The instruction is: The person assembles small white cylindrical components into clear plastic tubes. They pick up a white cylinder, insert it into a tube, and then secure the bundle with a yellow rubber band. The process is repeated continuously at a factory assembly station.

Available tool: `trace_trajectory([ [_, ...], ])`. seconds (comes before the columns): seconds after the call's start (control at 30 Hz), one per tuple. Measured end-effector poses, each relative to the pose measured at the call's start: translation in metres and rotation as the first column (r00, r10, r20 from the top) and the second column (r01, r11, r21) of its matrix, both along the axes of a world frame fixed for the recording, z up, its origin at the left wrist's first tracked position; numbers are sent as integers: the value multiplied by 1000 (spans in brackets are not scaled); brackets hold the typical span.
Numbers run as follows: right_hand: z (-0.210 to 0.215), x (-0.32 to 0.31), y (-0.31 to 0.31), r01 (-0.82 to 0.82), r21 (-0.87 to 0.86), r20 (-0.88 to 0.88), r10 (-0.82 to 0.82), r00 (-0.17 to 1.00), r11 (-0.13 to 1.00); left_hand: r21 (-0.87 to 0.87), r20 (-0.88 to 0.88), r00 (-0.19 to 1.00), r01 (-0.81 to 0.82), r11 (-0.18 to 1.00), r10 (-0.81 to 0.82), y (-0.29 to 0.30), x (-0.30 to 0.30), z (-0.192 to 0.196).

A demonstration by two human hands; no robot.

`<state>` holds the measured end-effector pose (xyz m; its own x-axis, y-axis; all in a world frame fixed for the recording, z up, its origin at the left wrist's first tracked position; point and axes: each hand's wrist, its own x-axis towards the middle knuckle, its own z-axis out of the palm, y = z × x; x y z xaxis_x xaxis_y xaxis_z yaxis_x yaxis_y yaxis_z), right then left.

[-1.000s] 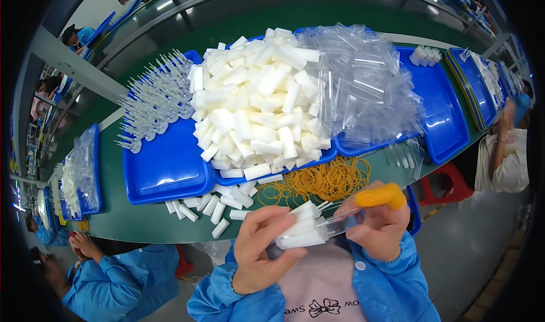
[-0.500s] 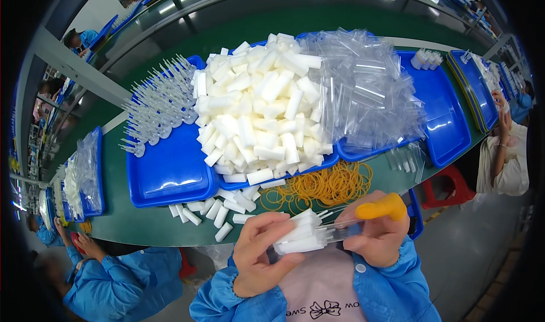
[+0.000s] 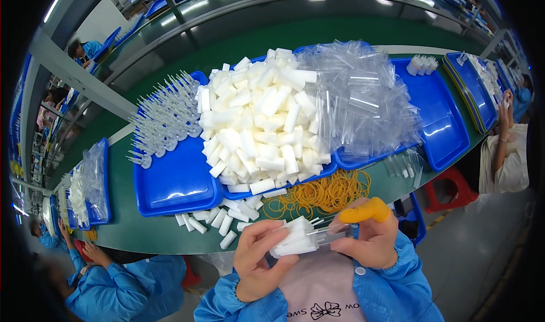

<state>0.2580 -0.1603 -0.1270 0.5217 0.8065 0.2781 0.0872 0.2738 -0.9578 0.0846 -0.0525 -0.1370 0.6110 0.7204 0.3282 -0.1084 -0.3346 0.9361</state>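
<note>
My left hand (image 3: 258,262) is closed around a bundle of white foam pieces (image 3: 295,239), held above the table's front edge. Thin white sticks stick out of the bundle's right end. A clear plastic tube (image 3: 330,236) lies against that end, gripped by my right hand (image 3: 372,239), whose finger wears a yellow finger cover. Whether the tube surrounds the sticks I cannot tell. Just beyond my hands lies a heap of yellow rubber bands (image 3: 326,191). Loose white foam pieces (image 3: 225,224) are scattered left of it.
Blue trays hold a large heap of white foam pieces (image 3: 255,117), clear plastic tubes (image 3: 369,100) and pointed white parts (image 3: 167,117). A blue tray (image 3: 440,117) stands far right. Co-workers sit left and right; a red stool (image 3: 452,192) is at the right.
My right hand has shifted left with the clear tube, nearer the foam bundle. The whole view has tilted slightly, so the trays sit lower in the picture.
</note>
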Motion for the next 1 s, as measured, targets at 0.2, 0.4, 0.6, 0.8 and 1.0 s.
trace_trajectory([
  [0.2,-6,-11,0,61,150,-114,-44,992,987,-38,35,994,109,993,-108,-2,-4,2],
  [0.4,-7,-14,-2,78,173,-192,-44,980,982,22,13,993,121,992,-121,-4,-3,3],
  [0.6,-4,-12,-4,48,163,-190,-16,982,985,132,-55,993,116,984,-109,-5,-6,4],
  [0.8,-5,-8,-4,-14,88,-192,31,981,996,193,-81,987,152,969,-139,1,-4,2],
  [1.0,-8,-8,1,37,151,-253,3,967,988,-284,79,991,129,950,-111,0,0,7],
])
